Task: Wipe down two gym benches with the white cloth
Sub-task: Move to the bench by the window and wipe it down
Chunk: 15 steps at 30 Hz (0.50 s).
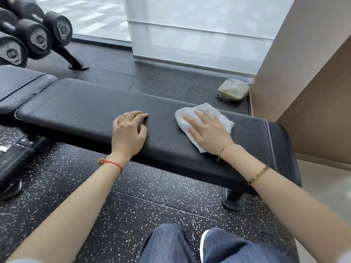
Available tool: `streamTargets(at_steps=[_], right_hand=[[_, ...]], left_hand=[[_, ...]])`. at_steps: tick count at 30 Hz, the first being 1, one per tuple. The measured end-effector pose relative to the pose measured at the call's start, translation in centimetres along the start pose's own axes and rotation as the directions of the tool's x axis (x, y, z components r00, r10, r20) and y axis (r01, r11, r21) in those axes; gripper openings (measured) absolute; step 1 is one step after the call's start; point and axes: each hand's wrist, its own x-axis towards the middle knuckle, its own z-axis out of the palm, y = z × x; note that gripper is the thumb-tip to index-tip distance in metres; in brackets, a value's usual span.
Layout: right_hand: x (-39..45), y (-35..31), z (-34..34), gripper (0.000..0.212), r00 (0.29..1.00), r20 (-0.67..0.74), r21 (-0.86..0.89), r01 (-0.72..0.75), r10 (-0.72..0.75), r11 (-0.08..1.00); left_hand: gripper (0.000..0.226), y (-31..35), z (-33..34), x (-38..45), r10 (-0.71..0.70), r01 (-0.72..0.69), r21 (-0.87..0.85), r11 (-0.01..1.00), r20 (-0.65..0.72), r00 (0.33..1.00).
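Now your left hand (pixel 129 132) rests on the black padded bench (pixel 76 109), fingers loosely curled and holding nothing. Further right, your right hand (pixel 207 130) presses flat, fingers spread, on the white cloth (pixel 206 111): soft, light, likely to bunch, so keep your palm centred.

The floor (pixel 117 209) is laid with black rubber tiles flecked with white. At the far left a dumbbell rack (pixel 75 60) stands on it, holding black dumbbells (pixel 39 39) with grey end caps. Along the far side runs a window (pixel 199 31) of frosted glass, letting in soft daylight. On the right a beige wall (pixel 303 82) rises, and a small plastic-wrapped bundle (pixel 233 89) lies at its foot, near the glass.
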Motion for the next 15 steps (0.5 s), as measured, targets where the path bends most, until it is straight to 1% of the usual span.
streamTargets(at_steps=[2,3,4,6,8,10,11,12,13,15], right_hand=[[3.2,0.0,-0.6,0.049,0.993,0.015,-0.010,-0.114,0.114,0.993],[4.6,-0.7,-0.7,0.049,0.991,0.022,-0.013,-0.129,0.129,0.992],[5.6,-1.9,-0.6,0.050,0.993,0.027,-0.009,-0.113,0.114,0.994],[6.2,-4.7,-0.2,0.050,0.999,0.032,-0.007,-0.013,0.013,1.000],[4.8,-6.5,0.5,0.051,0.991,0.010,-0.018,0.136,-0.136,0.990],[2.4,-6.2,1.1,0.049,0.965,-0.018,-0.012,0.261,-0.261,0.965],[1.9,-5.4,1.2,0.048,0.961,-0.030,-0.003,0.274,-0.273,0.962],[2.2,-4.3,1.1,0.048,0.969,-0.036,0.006,0.246,-0.246,0.969],[3.2,-3.3,0.9,0.048,0.983,-0.028,0.003,0.183,-0.183,0.983],[6.4,-2.1,0.2,0.048,1.000,0.017,-0.007,0.016,-0.016,1.000]], left_hand=[[0.042,0.0,0.0,-0.1,-0.005,0.005,0.002,1.000,-0.001,1.000],[0.042,0.0,0.0,0.0,-0.010,0.010,0.000,1.000,-0.003,1.000],[0.042,0.0,0.1,0.0,-0.012,0.012,-0.002,1.000,-0.005,1.000],[0.041,0.0,0.1,0.0,-0.011,0.011,0.003,1.000,-0.007,1.000],[0.040,-0.1,0.1,0.0,-0.007,0.007,0.007,1.000,-0.011,1.000],[0.039,-0.1,0.2,0.0,-0.003,0.003,0.003,1.000,-0.022,1.000],[0.039,-0.1,0.2,0.0,-0.002,0.002,0.001,1.000,-0.027,1.000],[0.039,-0.1,0.2,0.0,-0.003,0.003,0.001,1.000,-0.030,1.000],[0.038,-0.1,0.1,0.0,-0.006,0.006,0.000,1.000,-0.030,1.000],[0.037,-0.1,0.1,0.1,-0.009,0.009,-0.002,1.000,-0.025,1.000]])
